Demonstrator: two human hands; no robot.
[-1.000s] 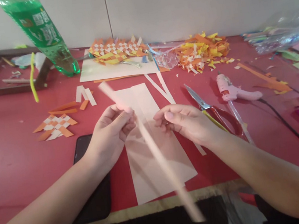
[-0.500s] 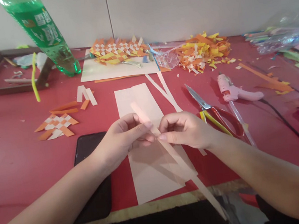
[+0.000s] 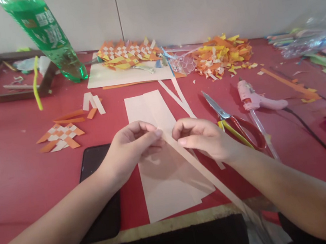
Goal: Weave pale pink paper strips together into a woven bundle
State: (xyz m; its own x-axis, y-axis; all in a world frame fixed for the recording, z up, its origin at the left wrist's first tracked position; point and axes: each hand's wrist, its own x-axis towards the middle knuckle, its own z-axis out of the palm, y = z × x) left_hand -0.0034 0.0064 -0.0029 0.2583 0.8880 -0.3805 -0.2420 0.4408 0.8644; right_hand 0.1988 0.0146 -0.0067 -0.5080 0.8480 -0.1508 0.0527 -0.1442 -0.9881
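Note:
A long, narrow pale paper strip [image 3: 201,168] slants from my left hand down past the table's front edge, its lower end blurred. My left hand [image 3: 136,146] pinches the upper end between thumb and forefinger. Close on the right, my right hand [image 3: 200,137] has curled fingers, with the strip's edge at its thumb and fingertips. Under both hands lie pale paper sheets [image 3: 161,195], overlapping lengthwise. Other thin pale strips [image 3: 180,97] lie behind and partly under my right hand. Scissors [image 3: 226,117] with red and yellow handles rest to its right.
A black phone [image 3: 102,211] lies beside my left forearm. Farther left sits a woven orange-and-white paper piece [image 3: 62,136]. A green bottle [image 3: 51,40] stands by a dark frame [image 3: 7,96]. Paper scraps [image 3: 223,55] are piled behind; a pink glue gun [image 3: 257,98] with its cord lies right.
The strip has shifted down and right, and its upper end no longer sticks out beyond my left fingers. My right hand has lifted slightly and its grip looks looser.

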